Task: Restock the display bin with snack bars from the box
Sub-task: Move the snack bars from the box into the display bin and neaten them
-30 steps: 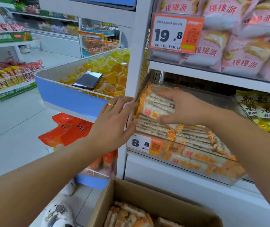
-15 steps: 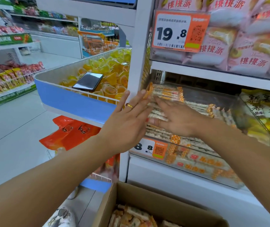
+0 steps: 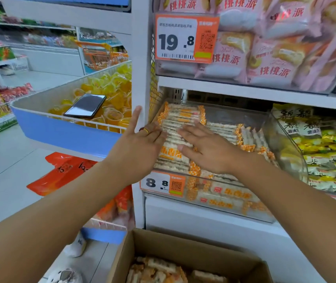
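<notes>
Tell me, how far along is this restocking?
Well underway, I'd judge. The clear display bin already holds rows of snack bars. Right now the left hand and right hand lie flat on the bars, apparently pressing them into place. Left to do: the cardboard box below shows more bars inside.

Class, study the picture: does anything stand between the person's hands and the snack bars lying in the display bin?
Nothing visible does. The left hand and the right hand already lie flat on the snack bars inside the clear display bin, whose top is open.
</notes>
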